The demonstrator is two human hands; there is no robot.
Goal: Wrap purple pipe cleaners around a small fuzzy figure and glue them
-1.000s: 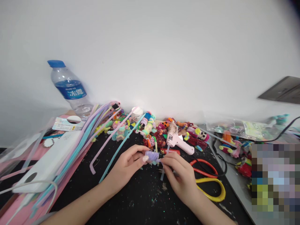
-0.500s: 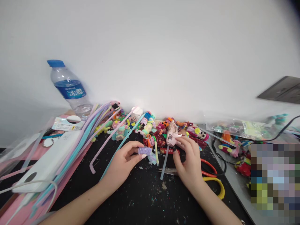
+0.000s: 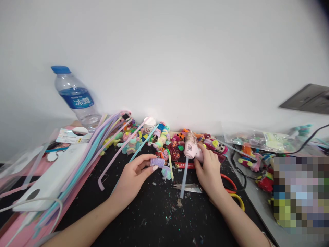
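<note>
My left hand (image 3: 134, 177) pinches a small lilac coil of fuzzy pipe cleaner (image 3: 157, 162) between thumb and fingers, just above the black mat (image 3: 154, 219). A pale green and lilac fuzzy piece (image 3: 167, 172) lies right beside it. My right hand (image 3: 209, 171) is wrapped round the grip of a pink hot glue gun (image 3: 191, 150), whose clear glue stick (image 3: 184, 178) slants down toward the mat. The two hands are a short gap apart.
Scissors with red and yellow handles (image 3: 232, 192) lie under my right wrist. Finished fuzzy figures (image 3: 164, 137) crowd the wall. Long pastel pipe cleaners (image 3: 102, 144), a white box (image 3: 51, 178) and a water bottle (image 3: 74, 96) are on the left. Bags of pieces (image 3: 259, 142) sit at right.
My right hand let go of the lilac coil, reached back to the glue gun and closed on it, lifting it slightly. My left hand kept the coil, nearly still.
</note>
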